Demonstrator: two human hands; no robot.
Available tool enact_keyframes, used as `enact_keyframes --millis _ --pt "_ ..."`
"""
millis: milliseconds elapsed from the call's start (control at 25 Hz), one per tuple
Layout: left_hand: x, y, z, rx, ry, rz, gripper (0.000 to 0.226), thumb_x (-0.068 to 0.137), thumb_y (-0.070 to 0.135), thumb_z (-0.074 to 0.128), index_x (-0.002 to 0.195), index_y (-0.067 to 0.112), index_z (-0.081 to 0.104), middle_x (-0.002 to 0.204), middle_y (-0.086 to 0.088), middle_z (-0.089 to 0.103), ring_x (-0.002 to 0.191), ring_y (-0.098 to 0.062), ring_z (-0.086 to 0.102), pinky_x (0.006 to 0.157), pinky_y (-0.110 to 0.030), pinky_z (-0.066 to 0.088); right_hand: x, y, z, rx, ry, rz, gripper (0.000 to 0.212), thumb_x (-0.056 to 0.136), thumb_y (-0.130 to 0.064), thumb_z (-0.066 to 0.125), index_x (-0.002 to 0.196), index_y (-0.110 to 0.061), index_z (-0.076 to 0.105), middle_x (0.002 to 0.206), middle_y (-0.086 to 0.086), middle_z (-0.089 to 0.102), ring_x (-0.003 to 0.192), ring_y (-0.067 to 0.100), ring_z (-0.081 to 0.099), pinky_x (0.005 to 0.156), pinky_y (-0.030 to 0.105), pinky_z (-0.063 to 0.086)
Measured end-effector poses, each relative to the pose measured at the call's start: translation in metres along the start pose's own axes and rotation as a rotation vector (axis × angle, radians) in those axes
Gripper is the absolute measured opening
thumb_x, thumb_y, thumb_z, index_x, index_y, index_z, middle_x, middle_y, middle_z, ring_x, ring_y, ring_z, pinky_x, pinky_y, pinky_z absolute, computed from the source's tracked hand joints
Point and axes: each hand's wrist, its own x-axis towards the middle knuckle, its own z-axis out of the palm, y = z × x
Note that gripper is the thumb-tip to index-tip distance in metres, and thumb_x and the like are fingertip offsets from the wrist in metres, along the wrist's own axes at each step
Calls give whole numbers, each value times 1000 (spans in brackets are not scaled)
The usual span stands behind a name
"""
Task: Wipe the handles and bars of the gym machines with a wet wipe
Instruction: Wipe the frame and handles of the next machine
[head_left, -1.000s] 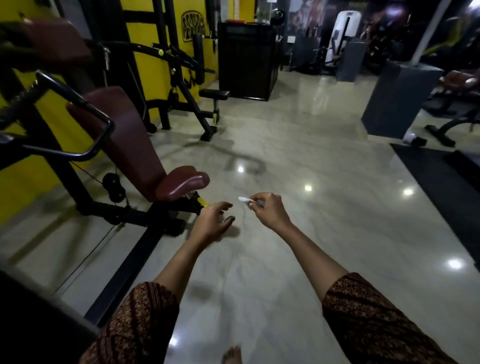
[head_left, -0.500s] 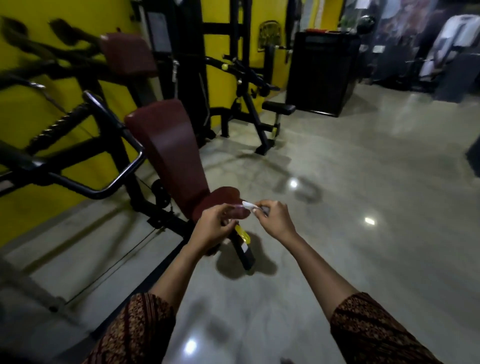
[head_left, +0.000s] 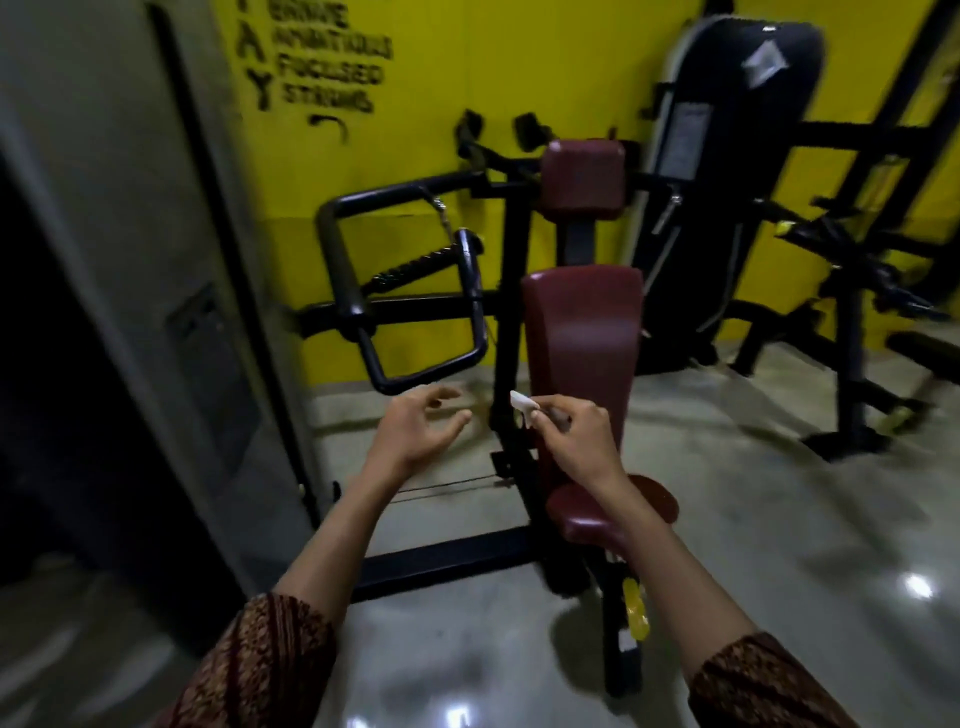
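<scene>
Currently both hands are extended toward a seated gym machine (head_left: 519, 322) w/ maroon pads. Right hand (head_left: 576, 441): grip closed, thumb and fingers pinching a small white wet wipe (head_left: 521, 403); wipe protrudes from the fingertips toward 10 o'clock and sits in front of the black upright post, just left of the maroon back pad (head_left: 582, 332). Left hand (head_left: 415, 431): grip open, fingers spread and slightly curled, nothing held; it hovers just below the bottom bar of the black loop handle (head_left: 395, 291), not touching it. Handle loop is at 11 o'clock from the left hand, w/ a ribbed grip section crossing its middle. Maroon seat pad (head_left: 592, 519) lies under the right forearm at 6 o'clock from the right hand; headrest pad (head_left: 582, 179) is at 12 o'clock above the back pad. Black weight-stack shroud (head_left: 737, 156) stands at 1 o'clock, against the yellow wall (head_left: 467, 78), which carries black lettering upper left. Grey column (head_left: 130, 234) occupies 9 o'clock. Floor (head_left: 779, 519) is glossy w/ light reflections. Patterned sleeves cover both upper forearms.
</scene>
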Motion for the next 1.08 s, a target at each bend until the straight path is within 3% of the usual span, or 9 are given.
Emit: enact_keyframes --millis 80,200,400,640,840,920,1040,1080 --pt "0 -6 -15 66 41 -36 28 80 25 70 105 11 66 105 -4 66 93 -15 59 78 -27 48 16 -8 15 45 -52 -58 17 85 -5 62 99 -2 71 87 10 72 69 -10 56 60 -3 36" --pt "10 -17 -34 114 118 -56 26 79 21 71 102 10 68 101 -4 68 91 -15 61 72 -17 41 40 -23 36 115 -93 -165 16 85 -3 63 98 1 71 87 12 72 76 -13 55 61 -4 36" --pt "48 -47 -53 173 194 -34 24 78 22 73 98 10 69 98 -3 68 91 -13 61 72 -15 36 97 -43 70 137 -122 -288 18 86 -7 63 102 -2 70 86 4 69 74 -4 56 58 -2 36" --pt "124 -98 -72 145 225 5 22 76 14 75 95 5 69 95 -7 68 86 -15 60 70 -2 36 182 -45 123 137 -135 -314 18 86 -12 64 102 -5 71 92 6 72 83 7 61 65 -2 39" --pt "191 -146 -95 147 247 17 20 75 12 74 94 7 70 95 -6 68 90 -15 60 69 -3 35 250 -51 167 66 -119 -357 19 85 -9 66 102 -5 71 96 9 72 88 13 65 68 2 41" --pt "210 -159 -99 143 241 35 20 75 14 74 93 6 70 95 -6 68 90 -15 61 73 -2 35 270 -54 180 37 -120 -392 19 84 -7 65 103 -3 70 98 11 71 90 15 64 72 8 42" --pt "235 -179 -98 123 225 22 31 72 27 67 94 6 70 99 -7 68 93 -12 59 81 -6 33 306 -58 200 -81 -105 -466 20 87 -8 61 106 -3 68 105 13 69 100 26 63 81 29 49" --pt "241 -186 -95 122 213 6 34 71 29 66 97 6 70 104 -8 68 99 -12 59 85 -7 33 315 -58 207 -182 -170 -515 22 90 -11 57 110 -4 66 113 13 65 108 28 58 86 35 48"
